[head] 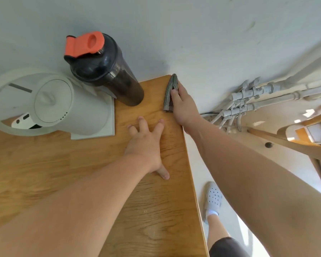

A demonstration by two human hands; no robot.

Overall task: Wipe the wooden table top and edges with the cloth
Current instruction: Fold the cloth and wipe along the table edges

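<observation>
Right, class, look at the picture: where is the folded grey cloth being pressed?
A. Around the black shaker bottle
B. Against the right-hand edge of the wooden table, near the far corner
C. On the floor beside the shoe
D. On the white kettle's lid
B: the right hand presses the folded grey cloth over the right-hand edge of the wooden table, near its far corner, while the left hand rests flat on the top.
</observation>
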